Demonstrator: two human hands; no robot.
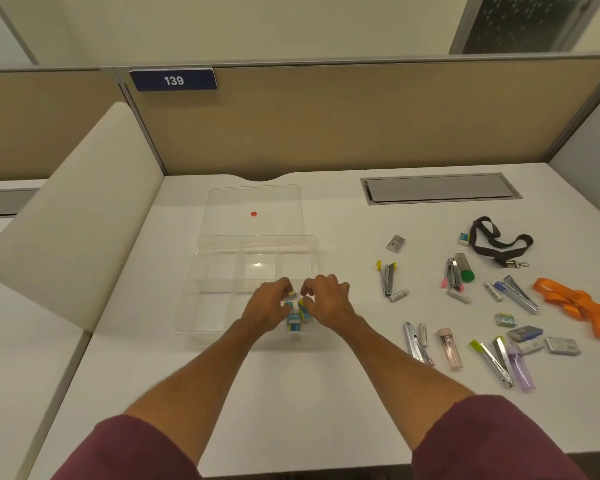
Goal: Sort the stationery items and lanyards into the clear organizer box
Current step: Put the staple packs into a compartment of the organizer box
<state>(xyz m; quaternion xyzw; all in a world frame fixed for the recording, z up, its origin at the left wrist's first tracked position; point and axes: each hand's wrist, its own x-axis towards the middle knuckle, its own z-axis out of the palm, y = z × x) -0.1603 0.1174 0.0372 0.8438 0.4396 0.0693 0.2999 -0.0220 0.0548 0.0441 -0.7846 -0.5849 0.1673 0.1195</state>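
White table [291,393], with a grey cable hatch [440,188] set flush near its far edge. Behind, a tan partition [343,126] bearing a blue plate [174,80] marked 139. At left, a rounded white divider [77,209] between tables.

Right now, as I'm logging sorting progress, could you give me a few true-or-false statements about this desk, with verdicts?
The left hand and right hand are over the clear box. True.
The orange lanyard is in the box. False: it lies on the desk, right of the box.
The lid with a red dot lies behind the box. True.
The left hand holds the black lanyard. False: it lies on the desk, untouched.
Small erasers sit in a near compartment of the box. True.
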